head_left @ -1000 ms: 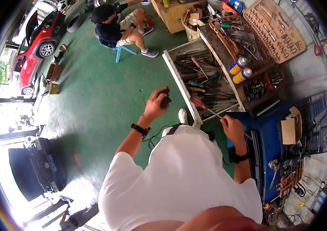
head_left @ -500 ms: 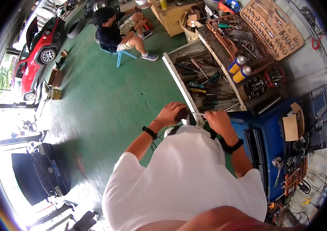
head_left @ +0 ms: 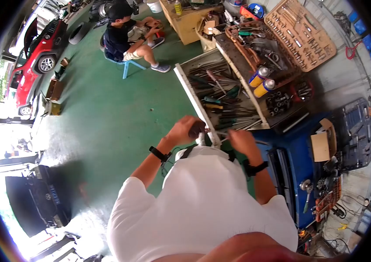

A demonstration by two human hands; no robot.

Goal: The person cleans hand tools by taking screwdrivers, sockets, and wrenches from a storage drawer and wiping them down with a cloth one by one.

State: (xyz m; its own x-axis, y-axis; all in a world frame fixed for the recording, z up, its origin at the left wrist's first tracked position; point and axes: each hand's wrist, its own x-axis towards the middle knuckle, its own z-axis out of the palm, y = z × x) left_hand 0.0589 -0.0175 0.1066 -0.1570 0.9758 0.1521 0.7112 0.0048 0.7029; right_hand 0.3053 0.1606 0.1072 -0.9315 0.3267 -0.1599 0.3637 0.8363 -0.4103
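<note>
My left hand (head_left: 184, 130) is closed around a dark brown, rounded piece (head_left: 197, 129), whose kind I cannot make out. To its right, my right hand (head_left: 243, 142) has its fingers pinched together on a thin metal rod (head_left: 221, 132) that points toward the brown piece. Whether rod and piece touch is too small to tell. Both hands are in front of my white shirt, at the near corner of an open drawer (head_left: 194, 97). Inside the drawer lie several screwdrivers (head_left: 217, 82) and other long tools.
Two spray cans (head_left: 264, 87) and a tan socket case (head_left: 301, 35) are on the bench beyond the drawer. A blue cabinet (head_left: 296, 153) stands at right, near an open cardboard box (head_left: 320, 146). Another person (head_left: 122, 37) sits on a blue stool (head_left: 125, 65). A red car (head_left: 32, 65) is at left.
The whole view has shifted, so the surroundings appear farther left. My hands are slightly farther apart, both still closed on the same things.
</note>
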